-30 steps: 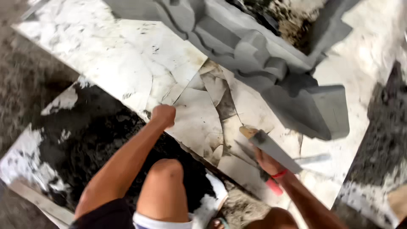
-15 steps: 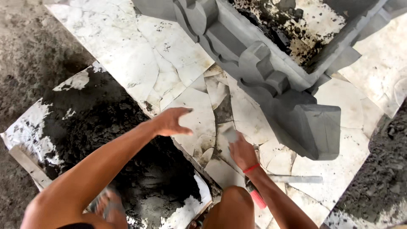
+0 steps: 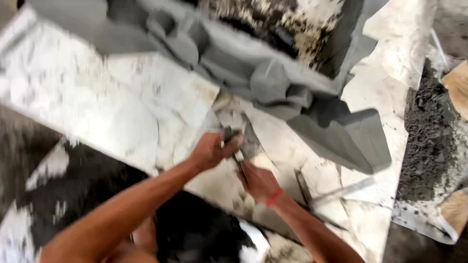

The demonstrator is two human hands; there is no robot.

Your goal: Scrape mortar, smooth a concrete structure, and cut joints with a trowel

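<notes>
Left hand (image 3: 210, 150) fingers gripping dark flat tool (image 3: 229, 136), right hand (image 3: 257, 181) fingers unclear, cracked pale slab (image 3: 122, 112), grey moulded casting (image 3: 273, 83).

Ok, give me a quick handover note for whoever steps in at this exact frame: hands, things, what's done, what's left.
Left hand: closed around a small dark tool, pressed to the pale cracked slab.
Right hand, red band at the wrist: fist on a thin tool's handle; its blade is blurred.
The grey carved block lies just above both hands. Another flat tool rests loose on the slab at right.
Done: the slab shows cracks and broken pieces.
Left: cannot tell from this blurred frame.
</notes>
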